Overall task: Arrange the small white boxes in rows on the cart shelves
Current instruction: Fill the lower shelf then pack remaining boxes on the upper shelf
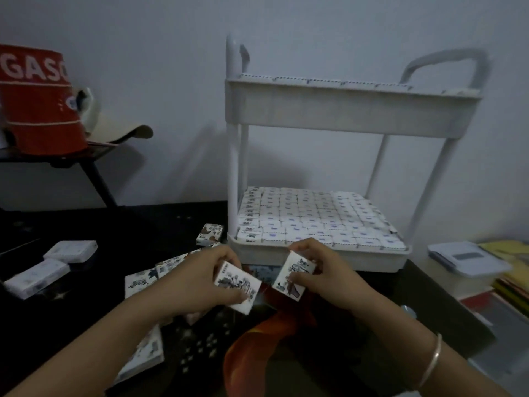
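We're at the carry-over step here. Our left hand (pixel 206 279) pinches one small white box (pixel 239 287) and our right hand (pixel 323 270) pinches a second box (pixel 292 277), both just in front of the cart (pixel 352 107), near its lower shelf (pixel 315 257). That shelf looks packed in rows, too many to count, so we reckon these two need lifting to the top shelf (pixel 343 104). On the table (pixel 57 325) to the left we count at least six loose boxes (pixel 70 250).

A dim room at home: a plain white wall (pixel 143 38), a red bucket (pixel 40 101) on a dark stool (pixel 94 167), stacked papers (pixel 506 270) at the dark tabletop's (pixel 71 325) right edge.
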{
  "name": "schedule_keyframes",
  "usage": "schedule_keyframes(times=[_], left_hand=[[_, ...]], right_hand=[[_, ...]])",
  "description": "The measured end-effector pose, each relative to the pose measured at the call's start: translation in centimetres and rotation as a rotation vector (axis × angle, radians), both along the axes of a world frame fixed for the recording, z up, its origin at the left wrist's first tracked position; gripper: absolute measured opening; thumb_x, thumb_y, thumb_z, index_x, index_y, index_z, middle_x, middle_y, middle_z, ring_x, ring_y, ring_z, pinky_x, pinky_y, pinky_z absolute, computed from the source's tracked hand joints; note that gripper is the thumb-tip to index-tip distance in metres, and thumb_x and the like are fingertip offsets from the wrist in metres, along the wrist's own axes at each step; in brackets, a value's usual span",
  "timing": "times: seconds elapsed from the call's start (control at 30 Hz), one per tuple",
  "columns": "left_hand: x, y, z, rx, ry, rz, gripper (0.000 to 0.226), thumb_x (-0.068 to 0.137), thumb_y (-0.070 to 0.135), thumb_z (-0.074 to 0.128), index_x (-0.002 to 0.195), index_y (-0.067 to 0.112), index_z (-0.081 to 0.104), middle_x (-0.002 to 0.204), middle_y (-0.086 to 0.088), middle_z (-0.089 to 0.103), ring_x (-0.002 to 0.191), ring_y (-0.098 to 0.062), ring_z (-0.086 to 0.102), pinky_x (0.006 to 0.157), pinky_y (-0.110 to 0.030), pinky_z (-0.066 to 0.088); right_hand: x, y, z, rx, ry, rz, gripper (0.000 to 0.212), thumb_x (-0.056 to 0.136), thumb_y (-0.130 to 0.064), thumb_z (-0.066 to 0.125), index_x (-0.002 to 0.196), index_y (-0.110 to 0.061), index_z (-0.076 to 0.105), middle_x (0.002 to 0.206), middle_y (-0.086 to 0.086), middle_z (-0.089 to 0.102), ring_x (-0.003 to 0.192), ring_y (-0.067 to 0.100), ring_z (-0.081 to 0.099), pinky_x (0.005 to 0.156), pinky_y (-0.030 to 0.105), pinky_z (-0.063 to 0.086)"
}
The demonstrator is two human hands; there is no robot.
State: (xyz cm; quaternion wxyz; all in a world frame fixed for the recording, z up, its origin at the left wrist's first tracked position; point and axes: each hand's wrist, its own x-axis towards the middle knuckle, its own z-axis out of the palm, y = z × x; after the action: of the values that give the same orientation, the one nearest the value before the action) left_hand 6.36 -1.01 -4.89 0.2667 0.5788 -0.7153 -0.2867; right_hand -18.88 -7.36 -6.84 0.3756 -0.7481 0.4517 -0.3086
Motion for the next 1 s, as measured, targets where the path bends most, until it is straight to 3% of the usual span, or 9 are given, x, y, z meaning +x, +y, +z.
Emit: schedule_keyframes(times=[0.1, 0.23, 0.3, 0.4, 0.57, 0.67, 0.8, 0.93, 1.0], left_hand=[[-2.3, -1.9, 2.0, 0.007, 0.192, 0.043, 0.042, 0.064, 0.027, 0.089, 0.096, 0.03, 0.061, 0.092, 0.002, 0.072, 0.079, -0.01, 0.071, 0.072, -0.035, 0.06], [-5.8, -3.6, 6.6, -0.031, 0.241, -0.056, 0.052, 0.064, 0.033, 0.088, 0.107, 0.048, 0.062, 0.095, 0.011, 0.07, 0.087, 0.003, 0.066, 0.078, -0.017, 0.049], [-7.8, -4.3, 9.0, -0.05, 0.249, -0.139, 0.04, 0.069, 0.029, 0.085, 0.104, 0.039, 0.068, 0.093, 0.013, 0.072, 0.084, 0.0, 0.068, 0.079, -0.021, 0.05], [-10.4, -5.3, 12.5, -0.061, 0.305, -0.237, 0.024, 0.073, 0.021, 0.082, 0.095, 0.021, 0.072, 0.092, 0.003, 0.075, 0.08, -0.015, 0.072, 0.068, -0.031, 0.057], [-13.6, -7.4, 18.9, -0.183, 0.329, -0.308, 0.041, 0.06, 0.036, 0.079, 0.095, 0.019, 0.069, 0.095, 0.004, 0.075, 0.089, -0.014, 0.072, 0.08, -0.031, 0.057], [-15.0, -9.3, 22.7, -0.303, 0.343, -0.323, 0.039, 0.062, 0.034, 0.077, 0.097, 0.021, 0.07, 0.088, 0.004, 0.076, 0.08, -0.01, 0.073, 0.064, -0.018, 0.055], [-16.7, -11.9, 26.6, -0.273, 0.411, -0.395, 0.034, 0.068, 0.018, 0.075, 0.101, 0.014, 0.071, 0.073, -0.002, 0.072, 0.044, -0.006, 0.053, 0.038, -0.014, 0.037], [-18.0, -14.7, 29.2, -0.17, 0.543, -0.432, 0.041, 0.064, 0.02, 0.072, 0.102, 0.006, 0.067, 0.075, -0.008, 0.072, 0.058, -0.014, 0.066, 0.05, -0.02, 0.051], [-18.7, -16.3, 30.2, -0.145, 0.586, -0.385, 0.038, 0.064, 0.036, 0.074, 0.091, 0.009, 0.068, 0.076, -0.007, 0.071, 0.06, -0.015, 0.067, 0.055, -0.024, 0.054]], right_hand=[[-2.5, -0.1, 2.7, -0.028, -0.066, -0.023, 0.032, 0.085, -0.013, 0.071, 0.101, -0.038, 0.061, 0.101, 0.004, 0.067, 0.086, 0.016, 0.071, 0.071, 0.045, 0.059], [-5.7, -0.2, 7.7, -0.141, -0.085, -0.082, 0.033, 0.083, -0.01, 0.072, 0.103, -0.035, 0.064, 0.095, 0.0, 0.071, 0.08, 0.019, 0.072, 0.07, 0.046, 0.059], [-7.2, -0.2, 10.5, -0.197, -0.116, -0.086, 0.031, 0.086, -0.008, 0.069, 0.104, -0.032, 0.065, 0.094, 0.0, 0.072, 0.081, 0.018, 0.073, 0.068, 0.04, 0.061], [-9.5, -0.5, 14.7, -0.294, -0.136, -0.096, 0.028, 0.088, -0.009, 0.067, 0.105, -0.031, 0.066, 0.092, -0.002, 0.072, 0.082, 0.016, 0.073, 0.065, 0.031, 0.06], [-12.5, -1.3, 21.4, -0.559, -0.079, -0.169, 0.024, 0.087, -0.021, 0.066, 0.105, -0.036, 0.066, 0.09, -0.009, 0.073, 0.082, 0.007, 0.071, 0.065, 0.024, 0.058], [-14.0, -2.5, 25.5, -0.744, -0.021, -0.287, 0.024, 0.085, -0.032, 0.065, 0.107, -0.039, 0.064, 0.085, -0.013, 0.072, 0.082, 0.003, 0.069, 0.067, 0.025, 0.056], [-15.7, -5.7, 29.3, -0.812, -0.006, -0.391, 0.028, 0.09, -0.02, 0.064, 0.113, -0.033, 0.055, 0.089, -0.01, 0.069, 0.086, 0.005, 0.066, 0.078, 0.032, 0.056], [-15.2, -9.3, 30.5, -0.857, 0.242, -0.504, 0.027, 0.09, -0.021, 0.064, 0.113, -0.03, 0.052, 0.103, -0.008, 0.064, 0.096, 0.013, 0.06, 0.084, 0.034, 0.052], [-14.8, -11.0, 30.7, -0.899, 0.433, -0.519, 0.027, 0.089, -0.021, 0.065, 0.113, -0.026, 0.054, 0.112, -0.005, 0.063, 0.099, 0.016, 0.058, 0.083, 0.032, 0.047]])
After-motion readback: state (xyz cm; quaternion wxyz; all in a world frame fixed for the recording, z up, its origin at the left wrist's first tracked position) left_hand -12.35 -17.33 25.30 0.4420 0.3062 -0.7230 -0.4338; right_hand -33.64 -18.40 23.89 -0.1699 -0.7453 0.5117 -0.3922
